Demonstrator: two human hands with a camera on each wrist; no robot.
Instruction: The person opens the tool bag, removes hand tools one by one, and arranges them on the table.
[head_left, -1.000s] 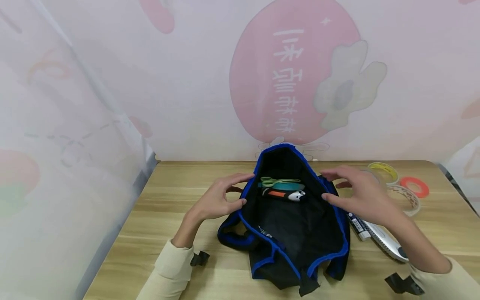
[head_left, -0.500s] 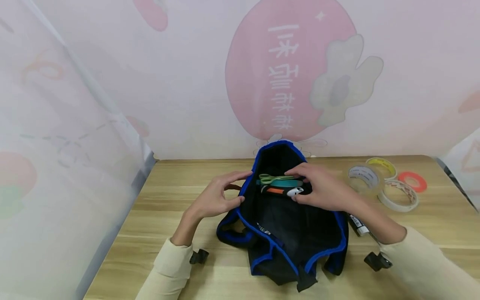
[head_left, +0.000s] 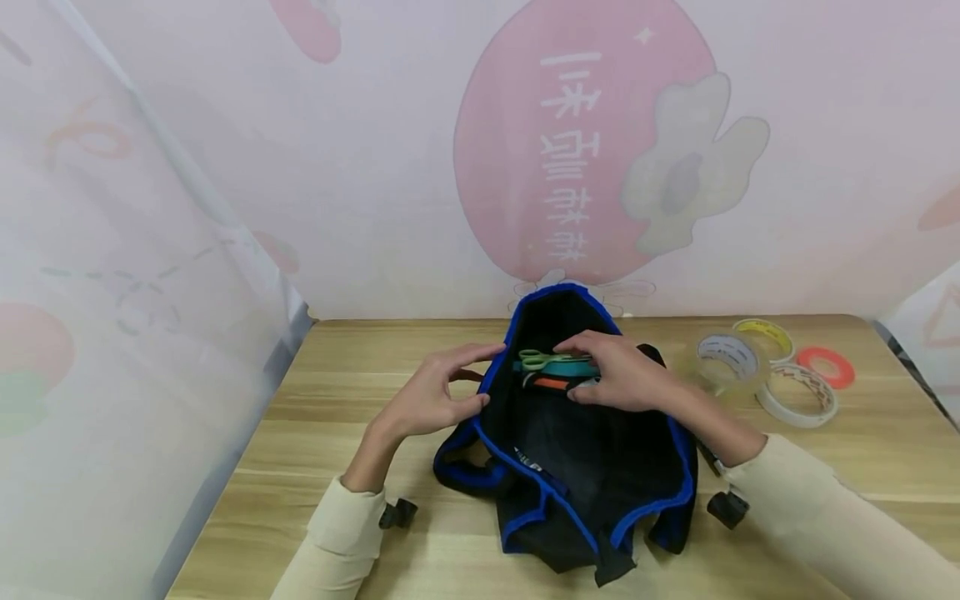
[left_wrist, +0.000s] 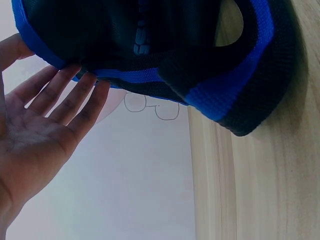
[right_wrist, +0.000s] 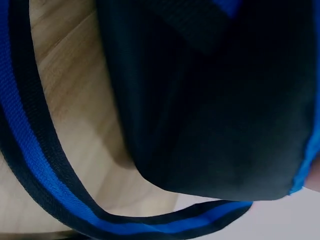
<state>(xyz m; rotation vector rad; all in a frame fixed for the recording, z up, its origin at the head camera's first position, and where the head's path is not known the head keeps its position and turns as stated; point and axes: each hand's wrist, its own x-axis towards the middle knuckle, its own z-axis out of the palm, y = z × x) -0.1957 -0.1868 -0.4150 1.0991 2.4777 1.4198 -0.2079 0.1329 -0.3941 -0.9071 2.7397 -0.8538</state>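
Note:
A black cloth bag with blue trim (head_left: pixel 592 467) lies with its mouth spread in the head view. My left hand (head_left: pixel 423 400) touches the bag's left rim, thumb and fingers apart; the left wrist view shows long, nearly straight fingers (left_wrist: pixel 75 102) against the blue edge. Inside the bag, green-handled scissors (head_left: pixel 534 360), a teal flat item (head_left: pixel 576 367) and a black-and-orange cutter (head_left: pixel 549 383) lie together. My right hand (head_left: pixel 626 379) reaches in over their right ends, thumb below and fingers above. Whether it grips them is hidden. Only bag fabric and a strap (right_wrist: pixel 55 192) fill most of the right wrist view.
Right of the bag stand tape rolls: a clear one (head_left: pixel 731 360), a yellow-cored one (head_left: pixel 765 337), a white one (head_left: pixel 798 396) and a red ring (head_left: pixel 825 367). My right forearm hides most of a dark item (head_left: pixel 708 458) there. A printed cloth (head_left: pixel 375 167) hangs behind the table.
My right hand has left the bag's right rim and moved left into the bag, covering the right ends of the cutter and scissors. The left hand has stayed at the left rim.

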